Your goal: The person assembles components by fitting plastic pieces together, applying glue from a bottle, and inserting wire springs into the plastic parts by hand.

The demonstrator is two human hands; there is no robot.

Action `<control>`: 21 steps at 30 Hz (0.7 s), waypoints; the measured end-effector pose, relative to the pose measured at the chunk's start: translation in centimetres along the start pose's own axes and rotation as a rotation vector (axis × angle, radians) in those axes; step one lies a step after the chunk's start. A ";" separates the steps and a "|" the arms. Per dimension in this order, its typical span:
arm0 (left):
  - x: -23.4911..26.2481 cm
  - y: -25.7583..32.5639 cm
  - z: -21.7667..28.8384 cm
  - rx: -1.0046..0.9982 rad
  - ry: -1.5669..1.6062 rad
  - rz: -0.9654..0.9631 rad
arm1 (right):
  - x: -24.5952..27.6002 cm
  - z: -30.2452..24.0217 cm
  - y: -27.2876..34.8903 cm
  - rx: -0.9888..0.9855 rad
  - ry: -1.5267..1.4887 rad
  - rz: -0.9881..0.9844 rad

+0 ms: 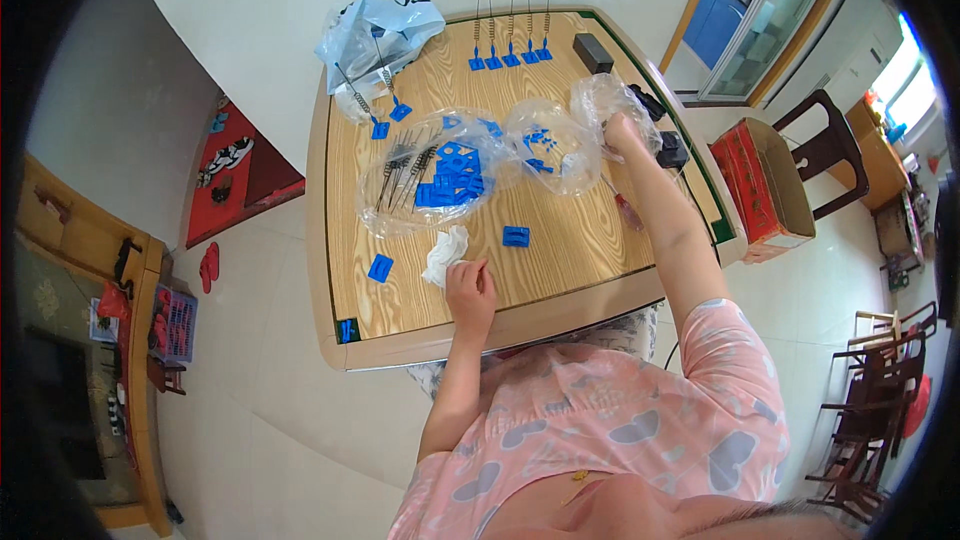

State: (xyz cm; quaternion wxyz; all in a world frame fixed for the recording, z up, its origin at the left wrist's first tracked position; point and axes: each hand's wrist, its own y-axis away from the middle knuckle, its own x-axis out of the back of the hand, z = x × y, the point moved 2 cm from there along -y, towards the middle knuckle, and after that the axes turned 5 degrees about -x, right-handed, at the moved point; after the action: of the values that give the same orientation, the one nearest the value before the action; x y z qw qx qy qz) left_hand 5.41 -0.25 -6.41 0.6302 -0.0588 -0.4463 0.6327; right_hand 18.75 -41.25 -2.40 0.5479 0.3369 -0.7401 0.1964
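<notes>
My right hand [622, 133] reaches across the table into a crumpled clear plastic bag [592, 95]; its fingers are hidden there. My left hand [470, 290] is closed, fingers curled, near the front edge beside a crumpled white tissue [444, 256]; anything in it is too small to make out. One blue plastic base [516, 237] lies just beyond this hand, another blue plastic base [380, 268] to its left. A large clear bag [375, 215] contains dark springs with rods [405, 170] and several blue plastic pieces [450, 185]. Tiny blue parts [541, 140] sit in a smaller clear bag [570, 175].
Several spring rods on blue bases [511, 58] stand at the back, with two more at the left by a light-blue bag [385, 30]. A black block [592, 53] lies back right. A red-handled screwdriver [628, 212] lies by my right forearm. An open red carton [760, 190] stands right.
</notes>
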 end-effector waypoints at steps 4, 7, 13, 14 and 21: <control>0.0 -0.1 0.2 -0.009 0.013 -0.002 | -0.7 0.8 -0.7 -0.009 -0.024 0.033; -0.2 -0.2 0.1 -0.025 0.010 -0.005 | -1.3 1.2 -1.5 0.006 0.029 0.069; -0.1 -0.1 0.0 -0.008 0.028 0.002 | 1.7 0.7 -0.9 0.039 -0.151 0.385; -0.1 0.0 -0.1 -0.005 0.024 0.001 | 3.4 0.1 0.1 0.147 -0.236 0.513; 0.1 0.3 0.6 -0.039 -0.004 -0.011 | 0.8 -2.9 20.0 0.563 -0.555 0.169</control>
State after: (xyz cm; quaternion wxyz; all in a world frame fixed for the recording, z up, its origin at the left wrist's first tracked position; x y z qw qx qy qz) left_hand 4.84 -0.42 -6.20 0.6313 -0.0673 -0.4602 0.6205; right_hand 6.29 -25.66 0.90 0.1956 0.4520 -0.8023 0.3372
